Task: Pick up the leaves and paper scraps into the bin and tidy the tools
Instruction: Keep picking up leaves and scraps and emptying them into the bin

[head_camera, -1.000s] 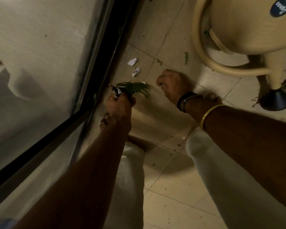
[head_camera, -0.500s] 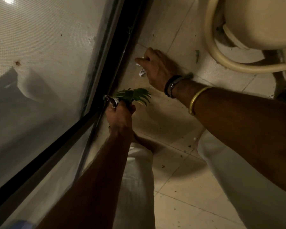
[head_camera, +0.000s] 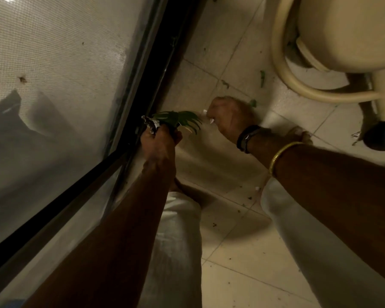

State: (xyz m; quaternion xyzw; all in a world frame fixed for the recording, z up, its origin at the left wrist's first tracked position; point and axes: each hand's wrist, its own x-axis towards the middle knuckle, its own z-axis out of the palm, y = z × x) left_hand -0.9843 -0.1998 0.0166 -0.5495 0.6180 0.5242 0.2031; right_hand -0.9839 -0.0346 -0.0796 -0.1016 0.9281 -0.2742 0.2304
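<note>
Hands are held low over the tiled floor [head_camera: 231, 274]. Green leaves [head_camera: 182, 120] and crumpled paper [head_camera: 150, 125] are gripped by the left hand [head_camera: 160, 141]. White paper scraps [head_camera: 211, 121] are pinched by the right hand [head_camera: 230, 117], just beside the leaves. Leaf bits [head_camera: 262, 77] are seen on the floor.

Both arms outstretched; left grip [head_camera: 160, 138] fisted, right grip [head_camera: 229, 116] fisted.

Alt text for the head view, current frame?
Seen from above, a person's left hand grips green leaves and a crumpled scrap beside a screen door, while the right hand pinches white paper scraps over the tiled floor. A cream watering can sits at upper right.
</note>
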